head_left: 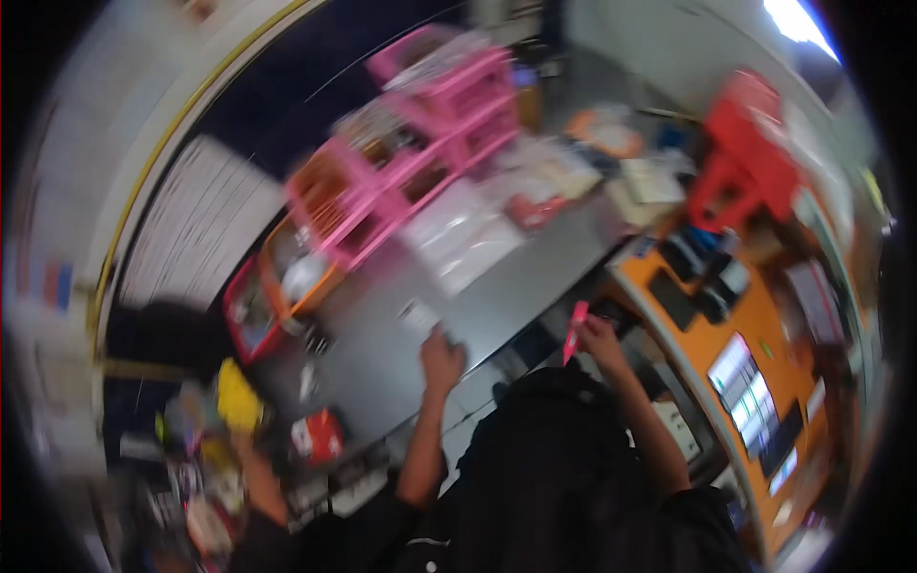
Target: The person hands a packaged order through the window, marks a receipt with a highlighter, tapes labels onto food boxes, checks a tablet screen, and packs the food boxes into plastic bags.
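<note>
My left hand (442, 361) is over the front part of the grey table (368, 368), its index finger stretched out and its thumb apart. Just beyond the fingertip is a small white label or packet (417, 316), blurred; a touch between them cannot be made out. On the right, my right hand (599, 340) is closed on a bright pink, pen-like tool (575, 331), held upright past the table's front edge.
Pink stacked bins (387, 196), an orange basket (330, 288) and clear plastic bags (458, 234) are on the table. A co-worker's hand (245, 441) at left holds a yellow cloth-like item (239, 396). At right are a red stool (745, 162) and an orange desk (693, 344).
</note>
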Tool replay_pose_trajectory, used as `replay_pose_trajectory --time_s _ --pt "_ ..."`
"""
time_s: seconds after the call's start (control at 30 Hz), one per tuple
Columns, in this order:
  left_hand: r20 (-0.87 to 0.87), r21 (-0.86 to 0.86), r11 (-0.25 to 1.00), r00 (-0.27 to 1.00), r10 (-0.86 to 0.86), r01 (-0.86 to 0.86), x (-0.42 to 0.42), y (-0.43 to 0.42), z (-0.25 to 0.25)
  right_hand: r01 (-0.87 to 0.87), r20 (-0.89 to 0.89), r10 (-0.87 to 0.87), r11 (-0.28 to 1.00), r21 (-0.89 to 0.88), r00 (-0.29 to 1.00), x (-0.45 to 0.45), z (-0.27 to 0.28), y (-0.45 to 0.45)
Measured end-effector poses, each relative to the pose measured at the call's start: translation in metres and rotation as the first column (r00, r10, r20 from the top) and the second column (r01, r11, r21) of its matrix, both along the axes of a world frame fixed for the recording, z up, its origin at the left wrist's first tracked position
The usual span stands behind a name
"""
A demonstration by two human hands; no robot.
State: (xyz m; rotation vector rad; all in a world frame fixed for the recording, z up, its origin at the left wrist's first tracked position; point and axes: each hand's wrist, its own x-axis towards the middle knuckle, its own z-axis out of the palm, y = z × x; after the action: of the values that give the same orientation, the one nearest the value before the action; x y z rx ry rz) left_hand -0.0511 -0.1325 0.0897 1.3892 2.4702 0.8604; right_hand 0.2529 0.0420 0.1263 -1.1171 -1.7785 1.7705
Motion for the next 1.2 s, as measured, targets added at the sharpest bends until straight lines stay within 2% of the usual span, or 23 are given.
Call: replay_pose_trajectory --time_s 0.03,0.07,0.13,0.2,0.33,0.4,0.43,0.5,0.53,0.6,0.63,0.67,0.73,0.77,0.83,0.87,0.93,0.97,1.0,1.03,1.1,1.13,1.2 --pt "-0.022 0.009 0.998 0.998 0.060 -0.060 -0.002 0.002 -0.007 0.013 -0.108 -0.056 0.932 -0.363 0.993 -0.032 0.006 0.013" --pt "-0.026 -0.047 0.995 0.995 0.092 -0.093 -0.005 -0.001 -0.012 -0.043 -0.113 0.000 0.926 -0.374 0.994 -0.061 0.003 0.003" --pt "0.036 -0.077 0.989 0.991 0.131 -0.128 -0.010 -0.006 -0.009 -0.160 -0.285 -0.024 0.780 -0.605 0.958 -0.122 -0.003 -0.008" --pt "0.224 -0.070 0.984 0.959 0.173 -0.162 -0.019 -0.016 0.000 -0.394 -0.408 0.123 0.606 -0.691 0.905 -0.174 -0.017 -0.014" --pt "0.347 0.008 0.991 0.930 0.125 -0.136 -0.042 -0.032 -0.009 -0.334 -0.310 0.153 0.636 -0.696 0.938 -0.236 -0.045 -0.042" --pt "0.417 0.139 0.981 0.906 0.068 -0.137 -0.052 -0.039 -0.016 -0.239 -0.277 0.062 0.705 -0.668 0.959 -0.249 -0.056 -0.052" --pt "0.427 0.132 0.981 0.901 0.075 -0.145 -0.060 -0.042 -0.020 -0.235 -0.266 0.066 0.699 -0.675 0.962 -0.251 -0.062 -0.055" --pt "0.312 -0.023 0.999 0.949 0.035 -0.030 -0.071 -0.046 -0.018 -0.078 -0.136 -0.004 0.803 -0.591 0.991 -0.251 -0.057 -0.059" --pt "0.324 -0.026 0.999 0.945 0.037 -0.030 -0.078 -0.045 -0.017 -0.071 -0.124 -0.004 0.802 -0.594 0.992 -0.253 -0.061 -0.058" --pt "0.047 -0.204 0.976 0.997 -0.061 0.070 -0.088 -0.043 -0.011 -0.079 -0.220 -0.076 0.781 -0.619 0.972 -0.248 -0.071 -0.061" --pt "0.094 -0.320 0.942 0.993 -0.069 0.096 -0.093 -0.041 -0.004 -0.059 -0.199 -0.086 0.779 -0.624 0.976 -0.246 -0.076 -0.067" --pt "0.119 -0.321 0.941 0.990 -0.076 0.111 -0.096 -0.041 -0.003 -0.006 -0.200 -0.159 0.769 -0.639 0.967 -0.246 -0.075 -0.075" --pt "-0.033 -0.066 0.989 0.991 -0.131 0.129 -0.103 -0.042 -0.009 0.053 -0.188 -0.229 0.755 -0.653 0.955 -0.248 -0.071 -0.085" --pt "-0.023 -0.066 0.990 0.991 -0.129 0.127 -0.108 -0.041 -0.015 0.082 -0.185 -0.279 0.728 -0.680 0.942 -0.250 -0.071 -0.089" --pt "-0.249 -0.265 0.934 0.919 -0.307 0.240 -0.112 -0.049 -0.028 0.112 -0.167 -0.323 0.691 -0.714 0.932 -0.252 -0.069 -0.094" --pt "-0.238 -0.270 0.933 0.922 -0.304 0.238 -0.112 -0.053 -0.025 0.114 -0.198 -0.349 0.700 -0.705 0.916 -0.251 -0.070 -0.092" --pt "-0.024 -0.264 0.965 1.000 -0.005 -0.001 -0.109 -0.061 -0.012 0.119 -0.216 -0.368 0.704 -0.700 0.904 -0.252 -0.073 -0.091" --pt "-0.041 -0.227 0.972 0.998 0.051 -0.059 -0.106 -0.065 -0.019 0.161 -0.188 -0.338 0.778 -0.608 0.922 -0.253 -0.072 -0.093" --pt "-0.033 -0.237 0.970 0.998 0.056 -0.062 -0.102 -0.069 -0.027 0.193 -0.160 -0.310 0.842 -0.503 0.937 -0.255 -0.070 -0.096" --pt "-0.053 -0.207 0.973 0.994 0.093 -0.102 -0.098 -0.069 -0.035 0.193 -0.152 -0.307 0.841 -0.506 0.940 -0.257 -0.069 -0.097" --pt "-0.052 -0.183 0.972 0.989 0.139 -0.146 -0.091 -0.069 -0.031 0.086 -0.173 -0.115 0.982 -0.167 0.978 -0.260 -0.060 -0.107" --pt "-0.023 -0.230 0.963 0.990 0.141 -0.142 -0.093 -0.066 -0.022 0.080 -0.159 -0.107 0.983 -0.168 0.981 -0.263 -0.060 -0.111" --pt "0.017 -0.281 0.949 0.989 0.150 -0.139 -0.093 -0.066 -0.019 0.110 -0.151 -0.110 0.994 -0.007 0.983 -0.270 -0.058 -0.122"
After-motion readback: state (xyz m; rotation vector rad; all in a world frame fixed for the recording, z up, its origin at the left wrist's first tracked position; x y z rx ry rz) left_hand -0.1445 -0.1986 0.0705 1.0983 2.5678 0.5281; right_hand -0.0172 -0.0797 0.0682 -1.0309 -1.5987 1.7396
